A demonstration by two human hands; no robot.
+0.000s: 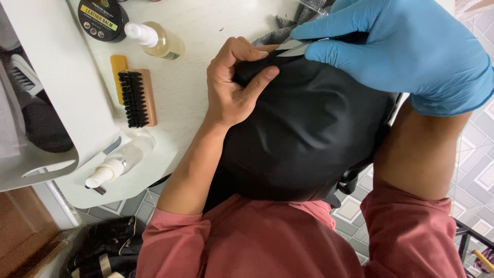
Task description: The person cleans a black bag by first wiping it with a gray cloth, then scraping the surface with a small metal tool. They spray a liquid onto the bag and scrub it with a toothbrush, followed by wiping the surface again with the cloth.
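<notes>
A black leather bag (303, 134) rests on my lap against the white table (200, 31). My bare left hand (234, 82) pinches the bag's top edge, its fingers closed on the leather. My right hand (406, 46) wears a blue glove and holds a small thin metal blade (294, 47) pressed against the bag's top edge, right beside my left fingertips. A grey cloth (288, 25) lies on the table behind the bag.
On the table's left part lie a wooden brush with black bristles (135, 98), a yellow sponge (119, 67), a round black tin (102, 19), a yellowish spray bottle (157, 40) and a clear pump bottle (121, 160). A white shelf (56, 87) stands at the left. Tiled floor (478, 154) shows at right.
</notes>
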